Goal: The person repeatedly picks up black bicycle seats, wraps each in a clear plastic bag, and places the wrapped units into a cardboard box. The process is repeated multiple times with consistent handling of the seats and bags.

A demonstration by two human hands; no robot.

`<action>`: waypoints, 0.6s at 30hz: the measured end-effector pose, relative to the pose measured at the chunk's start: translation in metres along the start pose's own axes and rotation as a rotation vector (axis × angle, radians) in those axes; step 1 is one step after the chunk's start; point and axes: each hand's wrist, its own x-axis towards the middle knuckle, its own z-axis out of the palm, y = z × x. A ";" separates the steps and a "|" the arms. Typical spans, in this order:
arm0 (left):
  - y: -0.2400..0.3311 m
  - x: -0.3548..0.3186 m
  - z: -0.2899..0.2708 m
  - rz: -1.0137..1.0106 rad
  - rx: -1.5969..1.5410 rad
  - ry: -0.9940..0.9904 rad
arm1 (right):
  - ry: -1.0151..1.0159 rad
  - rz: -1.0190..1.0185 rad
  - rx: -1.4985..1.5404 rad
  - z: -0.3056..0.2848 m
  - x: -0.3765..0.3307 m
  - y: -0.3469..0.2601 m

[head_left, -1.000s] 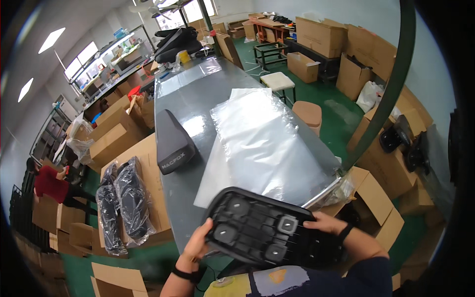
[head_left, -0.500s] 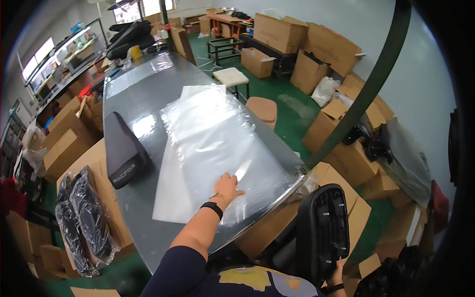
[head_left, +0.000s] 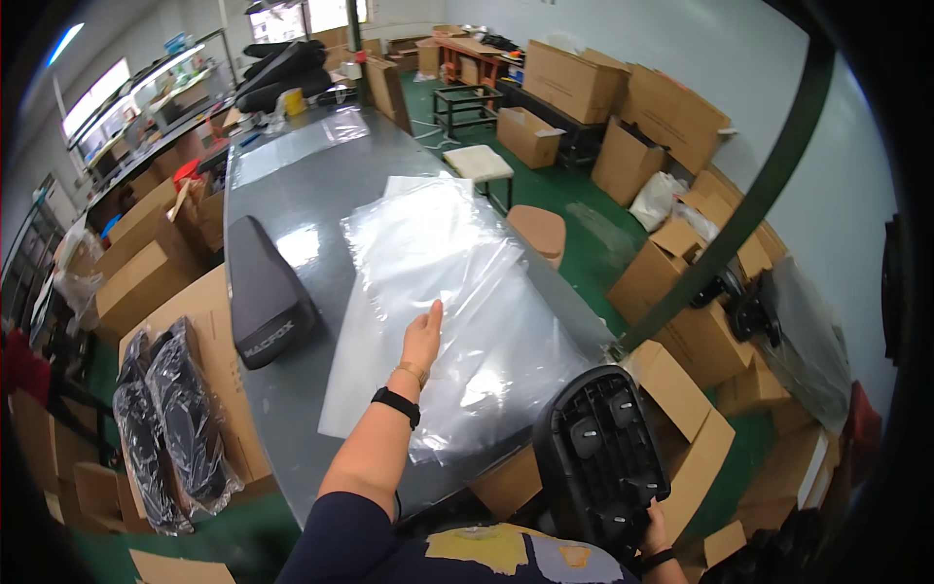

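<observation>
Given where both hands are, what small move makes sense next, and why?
Probably pinch up the top clear plastic bag: the left hand lies flat on the stack, while the right hand holds the black seat base off the grey table, unbagged.

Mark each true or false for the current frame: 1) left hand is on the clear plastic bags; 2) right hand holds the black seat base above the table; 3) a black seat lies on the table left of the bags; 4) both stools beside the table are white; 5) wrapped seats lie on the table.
1) True: the left hand lies flat on the clear plastic bags.
2) False: the right hand holds the black seat base off the table edge, below the table top.
3) True: the black seat lies there.
4) False: one white stool, one tan stool.
5) False: the wrapped seats lie on cardboard beside it.
</observation>
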 end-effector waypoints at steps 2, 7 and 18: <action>0.046 -0.026 -0.040 0.043 -0.127 -0.076 | -0.008 0.067 -0.068 -0.009 0.024 0.010; 0.096 -0.089 -0.184 0.224 -0.510 0.027 | -0.105 0.147 -0.193 0.045 0.075 -0.013; -0.030 -0.523 -0.488 0.694 -0.819 1.456 | -0.577 0.248 -0.571 0.220 0.154 -0.032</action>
